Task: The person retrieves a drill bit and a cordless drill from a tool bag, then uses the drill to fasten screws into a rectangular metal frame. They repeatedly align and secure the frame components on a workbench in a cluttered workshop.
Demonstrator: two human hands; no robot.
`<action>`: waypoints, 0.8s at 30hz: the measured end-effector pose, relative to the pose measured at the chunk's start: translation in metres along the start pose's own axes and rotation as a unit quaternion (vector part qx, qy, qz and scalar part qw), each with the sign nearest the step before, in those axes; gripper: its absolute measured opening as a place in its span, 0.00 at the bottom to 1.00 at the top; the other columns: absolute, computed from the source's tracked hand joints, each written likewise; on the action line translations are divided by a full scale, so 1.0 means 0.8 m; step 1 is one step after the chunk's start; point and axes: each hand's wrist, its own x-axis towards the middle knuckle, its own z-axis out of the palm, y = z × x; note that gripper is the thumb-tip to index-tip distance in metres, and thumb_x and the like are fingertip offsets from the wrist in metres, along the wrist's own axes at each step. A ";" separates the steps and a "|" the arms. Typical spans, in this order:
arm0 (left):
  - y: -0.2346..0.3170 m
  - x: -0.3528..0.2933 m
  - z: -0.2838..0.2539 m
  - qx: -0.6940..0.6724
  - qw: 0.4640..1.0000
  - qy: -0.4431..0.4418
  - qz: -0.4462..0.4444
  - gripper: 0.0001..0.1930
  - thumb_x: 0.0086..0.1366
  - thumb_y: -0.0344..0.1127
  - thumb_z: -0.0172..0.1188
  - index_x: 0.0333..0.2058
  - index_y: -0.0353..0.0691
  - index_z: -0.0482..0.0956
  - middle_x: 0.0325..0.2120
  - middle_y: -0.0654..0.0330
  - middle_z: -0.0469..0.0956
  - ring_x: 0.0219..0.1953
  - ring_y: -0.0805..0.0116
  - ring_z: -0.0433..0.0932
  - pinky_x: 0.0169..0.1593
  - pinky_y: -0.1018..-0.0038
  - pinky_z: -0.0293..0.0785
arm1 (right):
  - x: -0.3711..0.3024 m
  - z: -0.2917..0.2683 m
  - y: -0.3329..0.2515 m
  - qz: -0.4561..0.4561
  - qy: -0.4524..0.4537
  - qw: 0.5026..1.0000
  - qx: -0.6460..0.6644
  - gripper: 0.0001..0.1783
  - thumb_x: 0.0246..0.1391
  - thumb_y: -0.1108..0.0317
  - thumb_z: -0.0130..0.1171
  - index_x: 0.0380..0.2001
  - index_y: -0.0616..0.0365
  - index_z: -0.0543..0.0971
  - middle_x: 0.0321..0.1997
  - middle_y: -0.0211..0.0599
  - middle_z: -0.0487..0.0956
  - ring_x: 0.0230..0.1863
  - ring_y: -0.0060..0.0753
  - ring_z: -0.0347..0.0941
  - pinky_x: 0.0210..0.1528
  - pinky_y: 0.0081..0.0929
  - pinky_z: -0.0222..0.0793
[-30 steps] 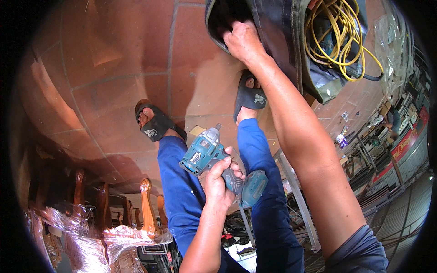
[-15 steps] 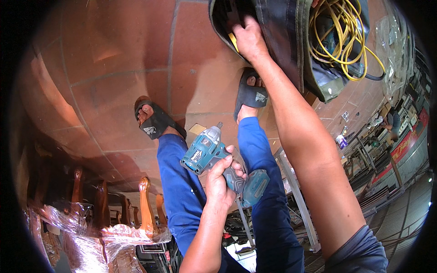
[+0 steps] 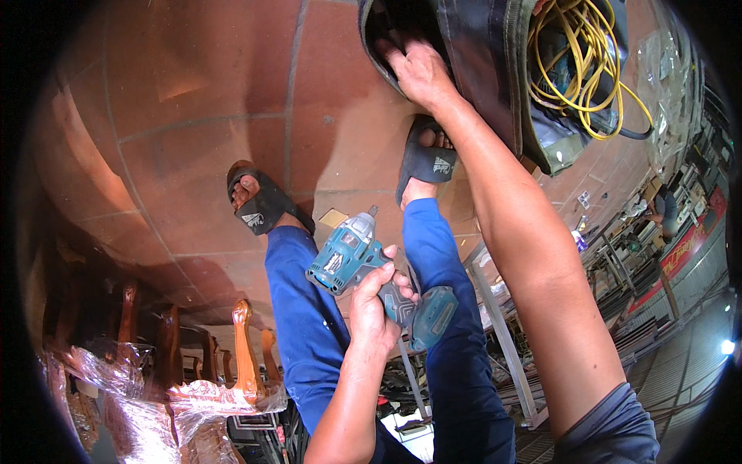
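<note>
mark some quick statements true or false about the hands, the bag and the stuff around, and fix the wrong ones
1. The left hand grips the teal cordless tool. True.
2. The coiled yellow cord is farther right in the picture than the right hand. True.
3. The right hand is wrapped around the coiled yellow cord. False: it is partly inside the dark bag.
4. The sandals are white and closed at the toes. False: they are dark and open-toed.
5. The wooden furniture at lower left is partly wrapped in clear plastic. True.
</note>
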 end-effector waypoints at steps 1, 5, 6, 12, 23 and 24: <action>0.000 0.000 -0.001 -0.001 1.000 -0.001 0.001 0.20 0.66 0.37 0.62 0.55 0.42 0.76 0.25 0.61 0.77 0.25 0.65 0.77 0.33 0.67 0.76 | -0.001 -0.001 -0.003 0.007 -0.009 1.000 0.015 0.34 0.65 0.44 0.52 0.60 0.62 0.75 0.61 0.66 0.75 0.64 0.64 0.70 0.66 0.44 0.65; 0.001 0.000 0.000 0.002 1.000 0.003 -0.001 0.20 0.66 0.37 0.62 0.55 0.42 0.77 0.25 0.61 0.77 0.25 0.65 0.77 0.33 0.67 0.76 | -0.007 -0.004 -0.007 0.030 0.001 0.999 0.045 0.34 0.64 0.43 0.53 0.60 0.62 0.76 0.60 0.66 0.75 0.63 0.62 0.71 0.65 0.43 0.65; 0.002 -0.001 0.002 0.004 1.000 0.006 0.000 0.19 0.66 0.37 0.62 0.55 0.42 0.77 0.25 0.61 0.77 0.25 0.65 0.77 0.33 0.67 0.76 | -0.008 -0.001 -0.004 0.029 0.006 0.999 0.045 0.34 0.64 0.43 0.53 0.59 0.62 0.76 0.60 0.67 0.75 0.63 0.63 0.71 0.65 0.44 0.65; 0.002 0.001 -0.001 -0.004 1.000 -0.004 0.006 0.18 0.66 0.36 0.62 0.54 0.41 0.78 0.25 0.62 0.77 0.25 0.68 0.78 0.33 0.66 0.80 | -0.012 0.003 -0.005 0.014 0.012 0.999 -0.034 0.32 0.65 0.45 0.51 0.58 0.63 0.77 0.59 0.67 0.75 0.61 0.68 0.69 0.64 0.49 0.65; 0.003 0.000 0.000 -0.001 1.000 -0.004 0.002 0.20 0.65 0.38 0.62 0.55 0.42 0.77 0.25 0.61 0.77 0.25 0.66 0.77 0.34 0.68 0.76 | -0.008 0.005 -0.010 0.002 0.002 1.000 -0.020 0.36 0.66 0.42 0.46 0.62 0.64 0.73 0.63 0.66 0.72 0.64 0.66 0.67 0.67 0.46 0.62; 0.003 -0.001 0.001 0.004 1.000 -0.004 0.004 0.20 0.65 0.38 0.62 0.55 0.42 0.77 0.25 0.61 0.77 0.25 0.66 0.77 0.33 0.68 0.76 | -0.007 0.004 -0.005 -0.008 0.005 1.000 -0.020 0.37 0.66 0.42 0.46 0.61 0.64 0.74 0.63 0.66 0.72 0.65 0.65 0.67 0.67 0.47 0.62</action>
